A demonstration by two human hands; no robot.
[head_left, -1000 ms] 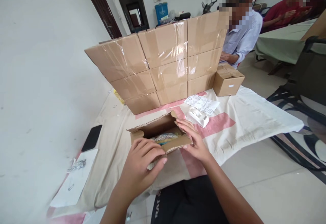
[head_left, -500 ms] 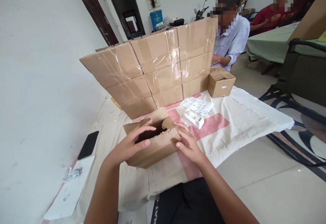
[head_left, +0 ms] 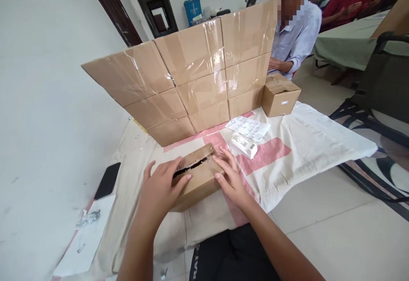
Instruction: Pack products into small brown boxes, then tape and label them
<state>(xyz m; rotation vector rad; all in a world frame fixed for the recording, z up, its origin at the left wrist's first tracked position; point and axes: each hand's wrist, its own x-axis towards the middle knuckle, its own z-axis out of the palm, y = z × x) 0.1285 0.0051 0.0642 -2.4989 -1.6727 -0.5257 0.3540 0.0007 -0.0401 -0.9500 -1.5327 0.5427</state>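
Observation:
A small cardboard box (head_left: 200,187) sits on the cloth in front of me. Its top flaps are folded inward, and a narrow, ragged gap runs between their torn edges. My left hand (head_left: 164,183) grips the box's left end, its thumb on the near flap and its fingers toward the far flap. At the right end my right hand (head_left: 228,174) holds the box, with the thumb on the near side and the fingers over the top corner. The inside of the box is mostly hidden.
A tall stack of taped cartons (head_left: 201,89) stands behind the box. A white tape dispenser (head_left: 243,145) and a printed sheet (head_left: 249,127) lie right. Another carton (head_left: 280,96) stands farther back, near a person in a light shirt. A black phone (head_left: 108,181) lies left.
The box's flaps have gone from standing up to folded down, narrowing the opening to a slit. Both hands have stayed at the box, and my view has tilted slightly downward.

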